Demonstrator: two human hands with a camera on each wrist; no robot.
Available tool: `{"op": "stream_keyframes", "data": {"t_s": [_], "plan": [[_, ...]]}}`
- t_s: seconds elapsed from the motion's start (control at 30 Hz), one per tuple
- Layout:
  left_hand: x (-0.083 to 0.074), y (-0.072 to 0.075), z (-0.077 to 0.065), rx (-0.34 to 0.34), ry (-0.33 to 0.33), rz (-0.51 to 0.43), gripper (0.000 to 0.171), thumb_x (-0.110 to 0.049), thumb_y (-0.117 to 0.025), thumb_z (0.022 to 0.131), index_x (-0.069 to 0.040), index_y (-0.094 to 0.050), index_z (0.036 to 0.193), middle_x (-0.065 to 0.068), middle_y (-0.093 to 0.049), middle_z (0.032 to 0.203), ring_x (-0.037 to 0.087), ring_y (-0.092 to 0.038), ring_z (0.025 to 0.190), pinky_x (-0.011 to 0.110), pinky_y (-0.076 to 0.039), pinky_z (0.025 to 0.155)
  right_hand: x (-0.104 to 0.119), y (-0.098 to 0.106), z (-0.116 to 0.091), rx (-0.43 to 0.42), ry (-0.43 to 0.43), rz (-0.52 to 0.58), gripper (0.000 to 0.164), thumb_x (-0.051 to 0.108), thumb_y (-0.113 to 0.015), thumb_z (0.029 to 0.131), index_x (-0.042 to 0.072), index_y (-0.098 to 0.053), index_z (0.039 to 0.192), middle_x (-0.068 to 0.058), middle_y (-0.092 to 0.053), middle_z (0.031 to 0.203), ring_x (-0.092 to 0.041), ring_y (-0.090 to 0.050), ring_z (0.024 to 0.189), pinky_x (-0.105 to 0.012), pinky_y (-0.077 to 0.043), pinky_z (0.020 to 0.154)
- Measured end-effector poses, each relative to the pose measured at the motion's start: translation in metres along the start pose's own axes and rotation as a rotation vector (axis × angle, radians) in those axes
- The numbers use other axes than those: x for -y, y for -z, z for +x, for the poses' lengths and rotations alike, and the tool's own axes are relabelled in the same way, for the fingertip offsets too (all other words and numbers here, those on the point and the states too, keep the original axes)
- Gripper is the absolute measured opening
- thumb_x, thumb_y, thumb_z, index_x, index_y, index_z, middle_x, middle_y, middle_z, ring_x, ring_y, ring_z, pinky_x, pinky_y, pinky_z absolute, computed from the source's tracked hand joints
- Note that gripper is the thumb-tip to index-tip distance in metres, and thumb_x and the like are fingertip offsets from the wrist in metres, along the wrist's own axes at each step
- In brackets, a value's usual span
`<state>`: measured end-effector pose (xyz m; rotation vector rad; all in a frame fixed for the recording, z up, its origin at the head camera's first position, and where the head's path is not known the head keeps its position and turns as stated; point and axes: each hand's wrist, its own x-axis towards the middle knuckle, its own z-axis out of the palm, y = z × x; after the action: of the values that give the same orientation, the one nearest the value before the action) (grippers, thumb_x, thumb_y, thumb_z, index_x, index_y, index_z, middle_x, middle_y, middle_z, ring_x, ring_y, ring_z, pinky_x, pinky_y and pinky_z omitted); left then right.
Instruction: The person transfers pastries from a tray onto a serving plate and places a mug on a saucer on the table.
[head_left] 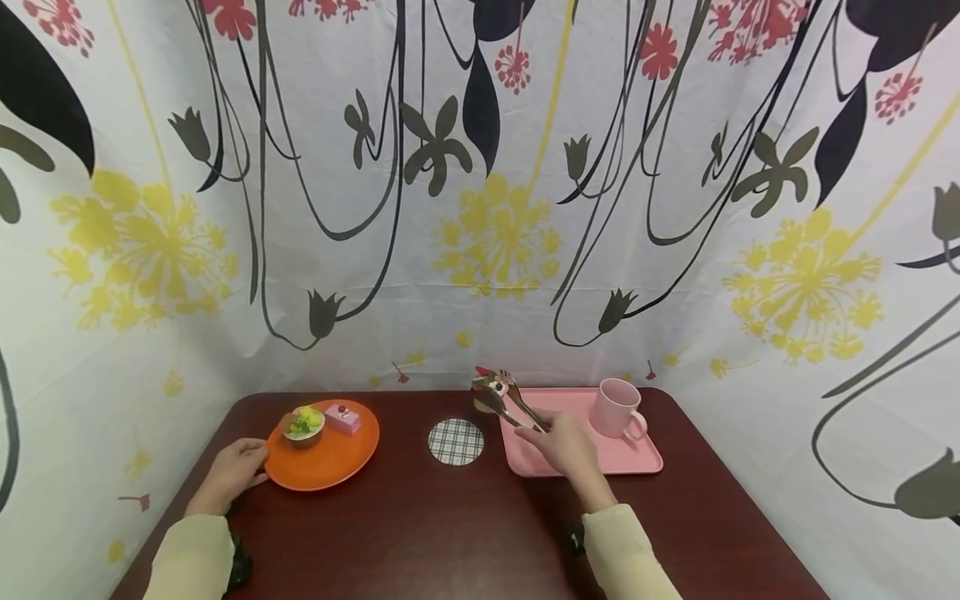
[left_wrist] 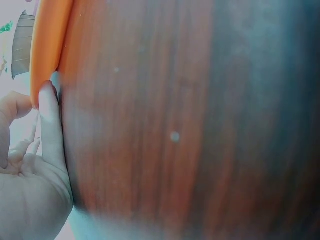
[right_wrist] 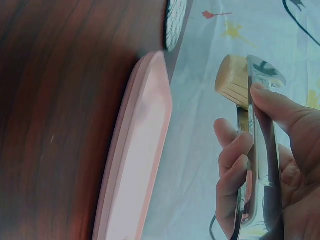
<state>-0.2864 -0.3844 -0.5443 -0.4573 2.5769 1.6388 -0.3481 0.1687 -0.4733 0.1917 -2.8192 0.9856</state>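
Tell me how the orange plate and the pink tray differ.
The orange plate is round; the pink tray is rectangular with rounded corners.
The plate bears a small filled bowl and a pink cake piece; the tray bears a pink mug.
The left hand pinches the plate's rim; neither hand grips the tray.
Both are on the dark table.

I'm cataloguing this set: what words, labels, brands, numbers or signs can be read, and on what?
None: no readable text shows on the mug, pink tray, orange plate, tongs or coaster. The coaster bears only checks; the backdrop bears only printed plants.
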Motion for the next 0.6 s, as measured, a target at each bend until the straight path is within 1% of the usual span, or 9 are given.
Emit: {"op": "stream_keyframes", "data": {"t_s": [0.13, 0.2, 0.27, 0.37, 0.47, 0.53, 0.6], "plan": [[0.000, 0.000, 0.000, 0.000, 0.003, 0.003, 0.064, -0.031, -0.040, 0.115, 0.015, -0.030, 0.158, 0.040, -0.039, 0.157, 0.048, -0.057, 0.135, 0.032, -0.067, 0.091, 0.009, -0.006, -0.002, 0.009, 0.025, 0.023, 0.048, 0.044, -0.085, 0.091, 0.025, -0.078, 0.135, 0.004, -0.062, 0.078, -0.018, -0.054, 0.074, -0.033, -0.040, 0.061], [0.001, -0.001, -0.001, 0.000, 0.007, 0.001, 0.064, -0.032, -0.041, 0.115, 0.015, -0.031, 0.158, 0.040, -0.038, 0.157, 0.047, -0.058, 0.134, 0.032, -0.067, 0.091, 0.013, -0.010, -0.003, 0.014, 0.035, 0.033, 0.044, 0.044, -0.086, 0.091, 0.024, -0.080, 0.131, 0.003, -0.061, 0.076, -0.018, -0.053, 0.072, -0.033, -0.039, 0.060], [0.002, -0.001, -0.001, -0.001, 0.010, 0.001, 0.064, -0.032, -0.041, 0.115, 0.015, -0.031, 0.158, 0.040, -0.039, 0.157, 0.045, -0.060, 0.132, 0.032, -0.067, 0.090, 0.018, -0.013, -0.004, 0.016, 0.035, 0.039, 0.044, 0.045, -0.086, 0.091, 0.025, -0.081, 0.130, 0.004, -0.063, 0.077, -0.018, -0.054, 0.074, -0.032, -0.040, 0.061], [0.001, -0.001, -0.001, -0.005, 0.009, -0.001, 0.064, -0.031, -0.042, 0.114, 0.015, -0.032, 0.157, 0.040, -0.040, 0.156, 0.042, -0.062, 0.130, 0.031, -0.067, 0.089, 0.024, -0.017, -0.004, 0.021, 0.036, 0.040, 0.046, 0.046, -0.086, 0.091, 0.024, -0.080, 0.131, 0.003, -0.070, 0.085, -0.019, -0.057, 0.078, -0.033, -0.042, 0.064], [0.000, -0.001, -0.001, -0.005, 0.001, -0.010, 0.063, -0.031, -0.042, 0.114, 0.015, -0.032, 0.157, 0.040, -0.042, 0.155, 0.037, -0.065, 0.125, 0.029, -0.067, 0.088, 0.031, -0.022, -0.005, 0.034, 0.039, 0.049, 0.049, 0.046, -0.084, 0.092, 0.024, -0.078, 0.135, 0.002, -0.077, 0.097, -0.019, -0.059, 0.082, -0.035, -0.046, 0.068], [-0.001, 0.000, -0.001, -0.004, -0.003, -0.017, 0.062, -0.030, -0.042, 0.114, 0.015, -0.033, 0.157, 0.040, -0.043, 0.154, 0.032, -0.066, 0.122, 0.028, -0.066, 0.087, 0.035, -0.025, -0.006, 0.041, 0.041, 0.060, 0.048, 0.046, -0.084, 0.092, 0.024, -0.078, 0.134, 0.001, -0.079, 0.102, -0.018, -0.060, 0.082, -0.035, -0.047, 0.069], [-0.001, 0.000, -0.001, 0.001, -0.006, -0.023, 0.062, -0.030, -0.042, 0.114, 0.015, -0.033, 0.156, 0.040, -0.043, 0.154, 0.028, -0.067, 0.119, 0.028, -0.066, 0.086, 0.038, -0.029, -0.007, 0.052, 0.040, 0.080, 0.046, 0.047, -0.084, 0.093, 0.025, -0.079, 0.133, 0.002, -0.079, 0.103, -0.017, -0.060, 0.079, -0.035, -0.048, 0.069]]}}
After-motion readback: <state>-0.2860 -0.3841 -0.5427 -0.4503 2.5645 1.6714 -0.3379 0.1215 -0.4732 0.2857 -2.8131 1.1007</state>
